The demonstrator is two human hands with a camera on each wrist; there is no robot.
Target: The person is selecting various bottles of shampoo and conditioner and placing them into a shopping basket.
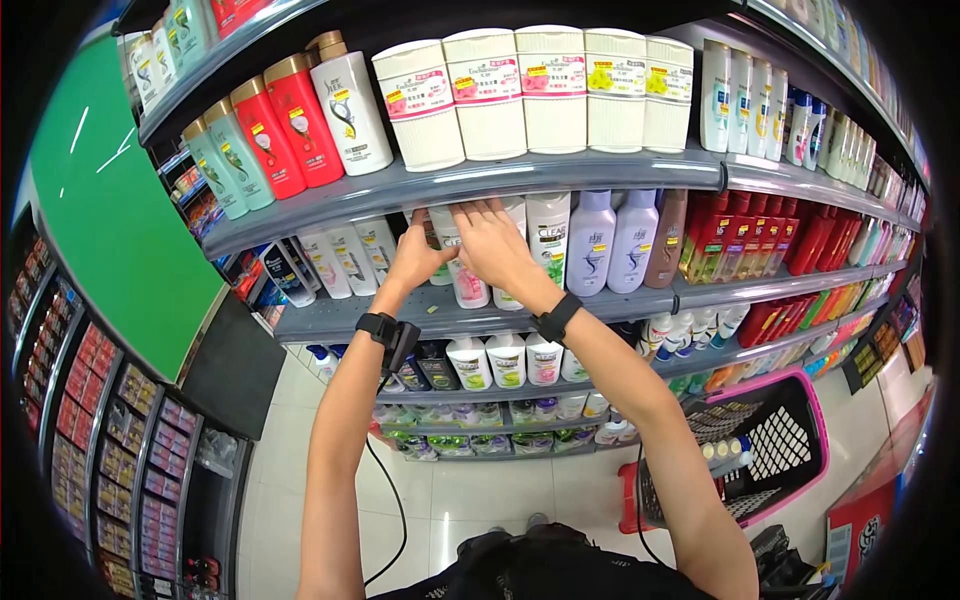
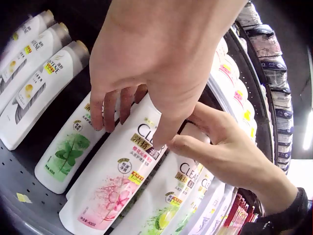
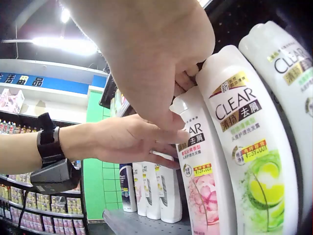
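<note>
On the second shelf [image 1: 330, 322] stands a row of white Clear shampoo bottles. My left hand [image 1: 425, 250] [image 2: 134, 122] grips the top of the pink-flower bottle [image 1: 470, 288] [image 2: 117, 186] [image 3: 205, 191], fingers curled behind it and thumb on its front. Right beside it, my right hand [image 1: 485, 235] [image 3: 181, 83] curls its fingers round the top of the neighbouring lime-label bottle [image 2: 166, 210] [image 3: 254, 161]. The two hands touch each other. Both bottle caps are hidden by fingers.
A mint-label bottle [image 2: 63, 152] stands left of the pink one. White tubs [image 1: 530, 90] fill the shelf above, and red bottles [image 1: 740, 235] sit to the right. A pink-rimmed black basket [image 1: 770, 440] stands on the floor at right. A green panel [image 1: 110, 200] is at left.
</note>
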